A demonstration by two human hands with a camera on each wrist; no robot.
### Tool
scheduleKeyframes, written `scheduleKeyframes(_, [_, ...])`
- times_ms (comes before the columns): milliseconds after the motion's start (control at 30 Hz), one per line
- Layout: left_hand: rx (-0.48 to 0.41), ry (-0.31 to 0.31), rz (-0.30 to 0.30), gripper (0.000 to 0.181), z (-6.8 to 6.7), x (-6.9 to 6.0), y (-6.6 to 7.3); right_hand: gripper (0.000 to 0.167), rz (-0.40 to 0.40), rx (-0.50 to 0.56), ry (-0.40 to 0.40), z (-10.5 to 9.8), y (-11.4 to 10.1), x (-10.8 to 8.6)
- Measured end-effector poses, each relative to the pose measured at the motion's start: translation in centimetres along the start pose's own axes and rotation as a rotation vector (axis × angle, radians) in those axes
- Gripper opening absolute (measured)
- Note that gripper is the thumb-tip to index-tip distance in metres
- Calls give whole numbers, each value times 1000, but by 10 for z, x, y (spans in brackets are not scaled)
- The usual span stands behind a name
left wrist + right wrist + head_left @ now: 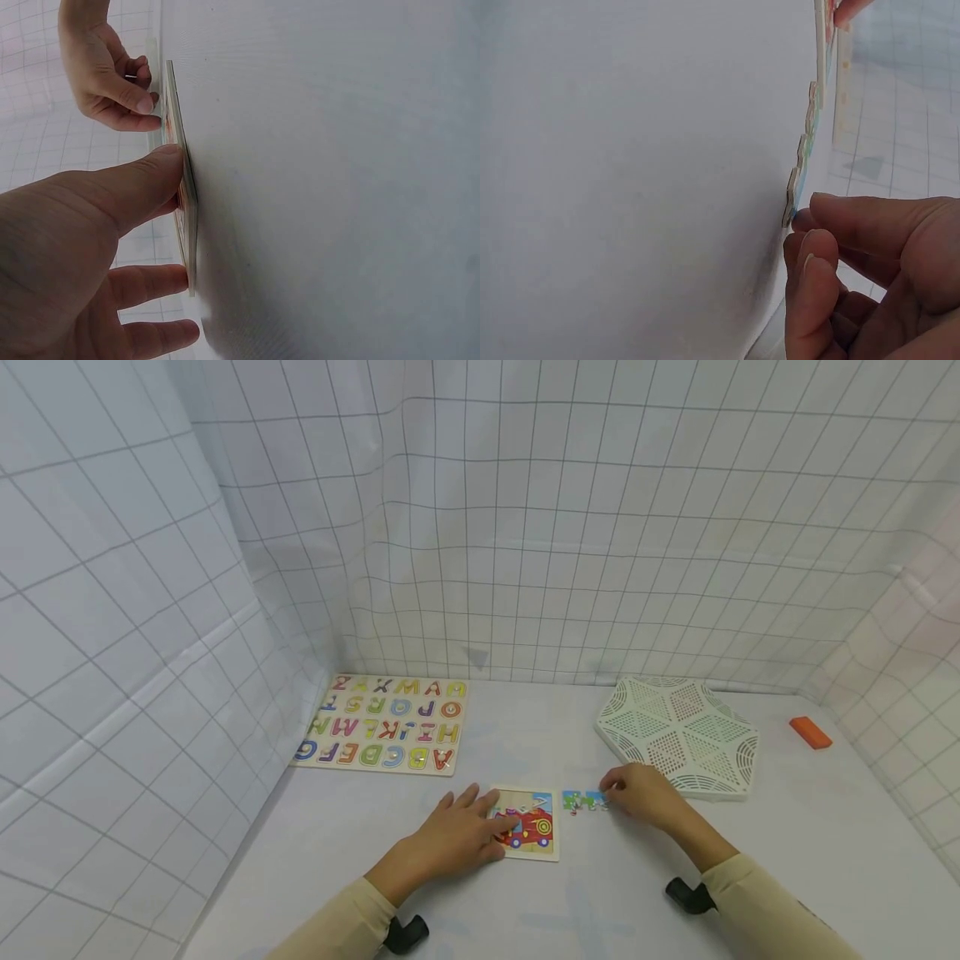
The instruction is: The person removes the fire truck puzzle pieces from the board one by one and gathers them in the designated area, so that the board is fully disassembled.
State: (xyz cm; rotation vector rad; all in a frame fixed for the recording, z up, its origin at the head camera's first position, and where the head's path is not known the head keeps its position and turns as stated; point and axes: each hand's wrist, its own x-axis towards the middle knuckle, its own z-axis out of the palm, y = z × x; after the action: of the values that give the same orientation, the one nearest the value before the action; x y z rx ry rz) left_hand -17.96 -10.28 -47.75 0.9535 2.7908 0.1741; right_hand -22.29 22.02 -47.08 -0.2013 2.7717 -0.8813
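A small framed picture puzzle (545,852) with a red vehicle lies on the table. My left hand (457,839) rests on its left part with fingers spread; in the left wrist view the thumb (161,176) presses on the frame's edge. Right of the frame, a few loose jigsaw pieces (576,802) in blue and green lie in a row. My right hand (637,793) pinches the right end of that row, at a jigsaw piece (790,196), with thumb and index fingertips close together. The fingertips partly hide that piece.
A wooden alphabet board (382,763) lies at the back left. A pale hexagonal lattice panel (678,735) is behind my right hand, with an orange block (810,732) farther right. White grid-patterned curtains (570,527) hang around the table.
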Motion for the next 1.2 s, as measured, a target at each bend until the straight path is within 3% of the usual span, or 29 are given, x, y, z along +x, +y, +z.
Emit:
scheduleKeyframes(100, [-1, -3, -1, 47, -1, 0, 0, 16, 6, 2, -13, 1, 1, -2])
scheduleKeyframes(300, [-1, -9, -10, 47, -2, -1, 0, 22, -63, 46, -2, -2, -8, 2])
scheduleKeyframes(533, [8, -18, -12, 47, -2, 0, -1, 20, -241, 141, -201, 12, -38, 19])
scheduleKeyframes(667, [6, -23, -8, 47, -3, 1, -1, 19, -334, 85, -270, 26, -52, 29])
scheduleKeyframes(800, [20, -28, 4, 47, -3, 0, 1, 19, -343, 5, -297, 39, -59, 35])
scheduleKeyframes(1200, [41, -5, 26, 47, -4, -1, -1, 19, -421, -133, -243, 43, -64, 38])
